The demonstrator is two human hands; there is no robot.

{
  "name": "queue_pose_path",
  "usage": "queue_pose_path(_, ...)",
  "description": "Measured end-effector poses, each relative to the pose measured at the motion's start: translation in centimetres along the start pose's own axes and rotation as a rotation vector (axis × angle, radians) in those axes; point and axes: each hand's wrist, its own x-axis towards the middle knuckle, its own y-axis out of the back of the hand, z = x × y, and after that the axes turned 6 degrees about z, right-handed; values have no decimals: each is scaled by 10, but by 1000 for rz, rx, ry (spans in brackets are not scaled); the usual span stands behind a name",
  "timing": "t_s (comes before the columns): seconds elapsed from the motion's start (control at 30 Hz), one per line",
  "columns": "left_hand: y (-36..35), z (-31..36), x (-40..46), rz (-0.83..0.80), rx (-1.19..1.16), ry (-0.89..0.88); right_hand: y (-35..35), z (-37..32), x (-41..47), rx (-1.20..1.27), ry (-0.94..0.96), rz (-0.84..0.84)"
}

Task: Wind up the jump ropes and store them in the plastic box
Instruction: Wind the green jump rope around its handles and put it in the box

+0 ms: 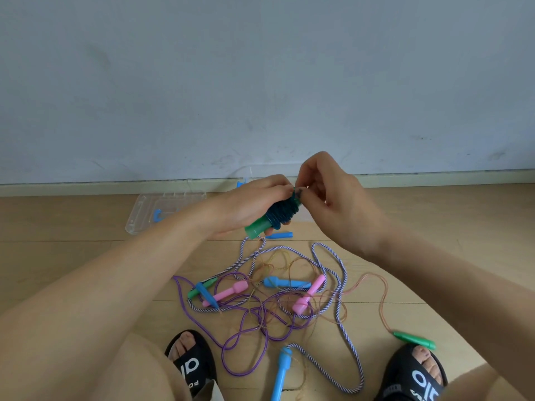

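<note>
My left hand point(254, 204) grips a pair of green handles point(257, 228) with a dark blue rope point(282, 211) wound round them in tight coils. My right hand point(333, 195) pinches the rope's end at the top of the coil. Below on the floor lies a tangle of jump ropes point(269, 302): a striped one, a purple one and a thin orange one, with pink point(228, 292), blue point(285, 283) and green point(414, 340) handles among them. The clear plastic box point(249, 172) stands behind my hands by the wall, mostly hidden.
A clear lid point(156, 212) with blue clips lies on the wooden floor at the left, near the skirting board. My two feet in black slippers point(191, 363) flank the tangle at the bottom. A loose blue handle point(280, 235) lies under my hands.
</note>
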Motion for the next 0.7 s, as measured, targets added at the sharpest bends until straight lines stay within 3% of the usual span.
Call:
queue_pose_path(0.07, 0, -1, 0, 12, 1, -23, -4, -2, -1, 135, -121, 17)
queue_pose_path(0.17, -3, -2, -1, 20, -26, -7, -7, -7, -2, 155, -129, 4)
queue_pose_path(0.33, 3, -3, -5, 150, -25, -4, -8, -20, -4, -111, 152, -101)
queue_pose_path(0.43, 8, 7, -11, 190, -111, -48, -16, -29, -10, -139, 233, -54)
queue_pose_path(0.6, 1, 9, -22, 227, -351, 55, -10, -38, -7, 98, -135, 235)
queue_pose_path(0.7, -8, 11, -32, 235, -446, 74, -7, -31, -6, 222, -487, 186)
